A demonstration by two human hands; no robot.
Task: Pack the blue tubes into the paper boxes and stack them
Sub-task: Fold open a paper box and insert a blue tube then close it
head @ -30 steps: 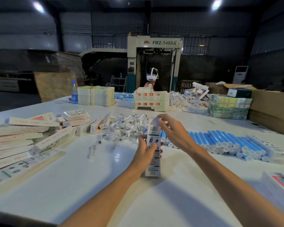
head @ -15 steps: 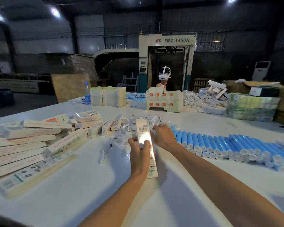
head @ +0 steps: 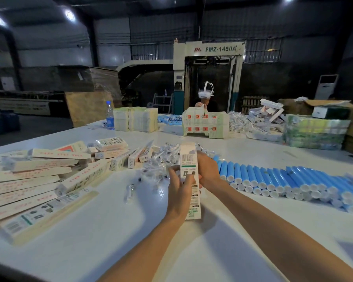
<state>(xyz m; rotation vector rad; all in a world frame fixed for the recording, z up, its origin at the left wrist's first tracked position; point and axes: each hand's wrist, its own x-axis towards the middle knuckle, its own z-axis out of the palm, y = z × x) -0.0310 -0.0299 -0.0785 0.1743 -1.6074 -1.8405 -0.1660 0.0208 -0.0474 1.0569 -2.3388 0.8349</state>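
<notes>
Since the earlier frame, my right hand [head: 209, 171] has come down from the far end of the paper box [head: 189, 159] to its right flank, and no blue shows at that end now. Both hands clamp the box. The left hand [head: 180, 197] wraps its left edge with the thumb on the printed face. The right hand presses the opposite side, its fingertips hidden behind the carton.

The box sits directly in front of me over the tabletop [head: 90, 231]. Its near end is at or just above the surface, and its long axis runs away from me, tilted up. I judge it filled and ready to stack.

The finished boxes [head: 39, 174] lie to the left, roughly crosswise to the held box, so the left hand is nearer. Expect a turn before set-down. The loose blue tubes [head: 289, 178] lie in a row just beside the right hand.
</notes>
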